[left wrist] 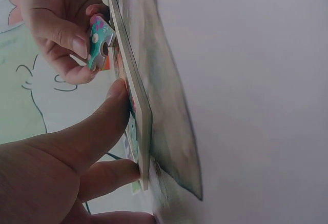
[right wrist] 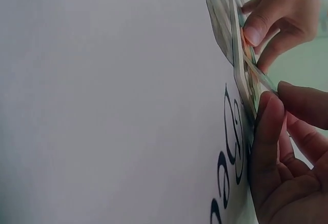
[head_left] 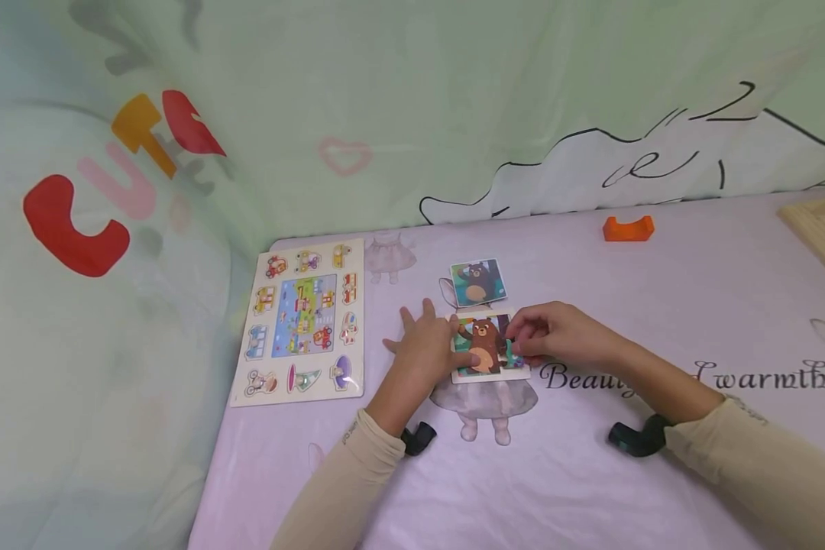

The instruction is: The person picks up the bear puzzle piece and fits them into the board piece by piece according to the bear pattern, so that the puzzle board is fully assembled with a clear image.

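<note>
A small bear jigsaw puzzle (head_left: pixel 483 344) in a pale tray (head_left: pixel 490 377) lies in front of me in the head view. My left hand (head_left: pixel 421 344) is at its left side with fingers spread, the thumb resting on the bear picture. Between thumb and fingers, my right hand (head_left: pixel 557 334) pinches a teal puzzle piece (left wrist: pixel 99 43) with a rounded notch. In the left wrist view that piece stands tilted over the tray's right part; the right wrist view shows it edge-on near the tray. Just behind the tray lies a matching bear picture card (head_left: pixel 478 283).
To the left is a larger vehicle puzzle board (head_left: pixel 299 321). An orange U-shaped block (head_left: pixel 629 228) sits toward the back, and a wooden frame (head_left: pixel 818 237) at the right edge. Black curved objects (head_left: pixel 638 438) show beside both forearms. Fabric curtains (head_left: pixel 412 114) stand behind and left.
</note>
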`<control>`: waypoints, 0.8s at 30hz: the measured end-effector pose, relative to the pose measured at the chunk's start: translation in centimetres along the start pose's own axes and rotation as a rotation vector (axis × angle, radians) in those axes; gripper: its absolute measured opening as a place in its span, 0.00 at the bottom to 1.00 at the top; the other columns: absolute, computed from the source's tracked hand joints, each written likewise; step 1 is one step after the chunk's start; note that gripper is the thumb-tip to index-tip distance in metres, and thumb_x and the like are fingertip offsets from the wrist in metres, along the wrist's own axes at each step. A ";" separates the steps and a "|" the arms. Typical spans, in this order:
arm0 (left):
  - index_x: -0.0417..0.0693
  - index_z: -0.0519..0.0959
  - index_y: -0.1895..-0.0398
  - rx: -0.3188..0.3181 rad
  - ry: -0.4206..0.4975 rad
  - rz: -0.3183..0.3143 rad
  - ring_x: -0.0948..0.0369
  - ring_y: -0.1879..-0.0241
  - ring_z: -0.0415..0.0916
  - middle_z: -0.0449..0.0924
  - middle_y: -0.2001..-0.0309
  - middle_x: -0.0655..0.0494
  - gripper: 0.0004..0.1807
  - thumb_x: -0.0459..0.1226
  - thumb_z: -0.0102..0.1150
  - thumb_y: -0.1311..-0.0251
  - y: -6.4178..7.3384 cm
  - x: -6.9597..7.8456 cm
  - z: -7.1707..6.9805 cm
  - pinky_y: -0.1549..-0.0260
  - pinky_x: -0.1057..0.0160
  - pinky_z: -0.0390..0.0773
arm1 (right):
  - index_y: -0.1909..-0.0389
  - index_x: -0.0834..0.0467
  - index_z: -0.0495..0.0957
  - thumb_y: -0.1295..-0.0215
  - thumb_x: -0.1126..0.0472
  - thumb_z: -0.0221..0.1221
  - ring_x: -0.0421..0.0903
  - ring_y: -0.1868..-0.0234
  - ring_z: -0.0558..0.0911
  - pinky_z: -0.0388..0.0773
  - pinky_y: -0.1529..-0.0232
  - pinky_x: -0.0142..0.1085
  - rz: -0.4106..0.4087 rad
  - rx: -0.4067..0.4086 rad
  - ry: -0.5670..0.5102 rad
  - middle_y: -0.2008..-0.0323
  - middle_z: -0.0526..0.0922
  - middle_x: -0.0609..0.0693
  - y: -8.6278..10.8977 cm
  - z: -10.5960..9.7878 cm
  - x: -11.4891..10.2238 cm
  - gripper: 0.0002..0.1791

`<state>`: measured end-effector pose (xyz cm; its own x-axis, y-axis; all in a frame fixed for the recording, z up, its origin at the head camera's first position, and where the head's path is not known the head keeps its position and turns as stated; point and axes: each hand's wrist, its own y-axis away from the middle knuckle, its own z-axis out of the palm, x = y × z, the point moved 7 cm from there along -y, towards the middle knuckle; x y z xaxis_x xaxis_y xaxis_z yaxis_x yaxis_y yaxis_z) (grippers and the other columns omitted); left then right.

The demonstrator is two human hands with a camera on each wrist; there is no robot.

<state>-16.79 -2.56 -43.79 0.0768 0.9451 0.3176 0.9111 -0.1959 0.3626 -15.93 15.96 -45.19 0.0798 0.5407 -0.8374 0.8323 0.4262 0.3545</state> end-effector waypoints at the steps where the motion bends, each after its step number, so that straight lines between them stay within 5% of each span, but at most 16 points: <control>1: 0.57 0.75 0.30 0.000 -0.003 0.001 0.29 0.22 0.44 0.52 0.20 0.39 0.41 0.58 0.73 0.48 0.0 0.0 0.0 0.45 0.17 0.59 | 0.54 0.60 0.82 0.34 0.63 0.64 0.47 0.66 0.82 0.85 0.62 0.33 0.004 0.003 0.005 0.66 0.84 0.52 0.0 0.0 0.0 0.10; 24: 0.57 0.75 0.30 -0.007 0.002 -0.006 0.30 0.22 0.43 0.52 0.19 0.40 0.41 0.58 0.74 0.48 -0.2 -0.1 0.2 0.44 0.17 0.59 | 0.64 0.56 0.84 0.41 0.61 0.70 0.43 0.77 0.78 0.76 0.74 0.33 0.012 0.082 0.205 0.79 0.82 0.45 -0.5 0.3 -0.8 0.06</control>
<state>-16.91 -2.61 -44.08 0.0711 0.9457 0.3170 0.9086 -0.1926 0.3707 -16.20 15.11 -44.85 -0.0162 0.6852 -0.7282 0.8745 0.3628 0.3220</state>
